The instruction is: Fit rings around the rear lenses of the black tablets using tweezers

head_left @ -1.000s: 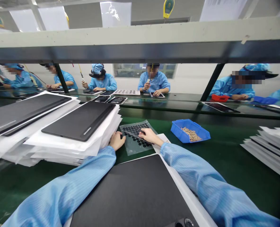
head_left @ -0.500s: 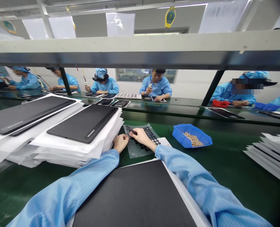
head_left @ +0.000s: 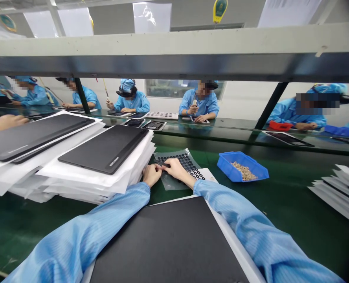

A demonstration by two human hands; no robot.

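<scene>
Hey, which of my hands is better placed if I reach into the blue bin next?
Right, most likely. Your right hand lies nearer the blue bin, though it seems to grip a dark tool. Your left hand is farther off, beside the white sheets.

The left arm (head_left: 83, 232) and the right arm (head_left: 245, 224), both wearing loose blue sleeves (head_left: 221, 196), are slanting inward from the lower corners of the view and converging near the middle. The left hand (head_left: 151, 174) is keeping its fingers curled inward, while the right hand (head_left: 176, 169) is lying at a slant with its wrist (head_left: 191, 182) showing past the cuff and its fingers bent in a pinching grip. Their fingertips (head_left: 158, 166) are meeting closely, the exact contact being too small to make out.
</scene>
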